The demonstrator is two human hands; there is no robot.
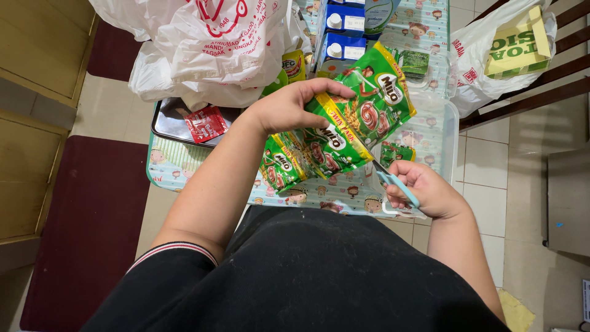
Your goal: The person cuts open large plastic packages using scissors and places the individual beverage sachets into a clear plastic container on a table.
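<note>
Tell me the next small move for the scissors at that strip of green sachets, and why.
Probably close the scissors. The right hand holds them with the blade tips at the lower edge of the strip of green sachets, which the left hand holds up over the clear plastic container.

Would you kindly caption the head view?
Left hand holds green sachets; right hand works scissors at their edge.

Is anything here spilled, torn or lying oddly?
Nothing is spilled. A small red sachet lies loose and askew on the dark tray. The left hand holds green sachets, and the right hand holds scissors.
</note>
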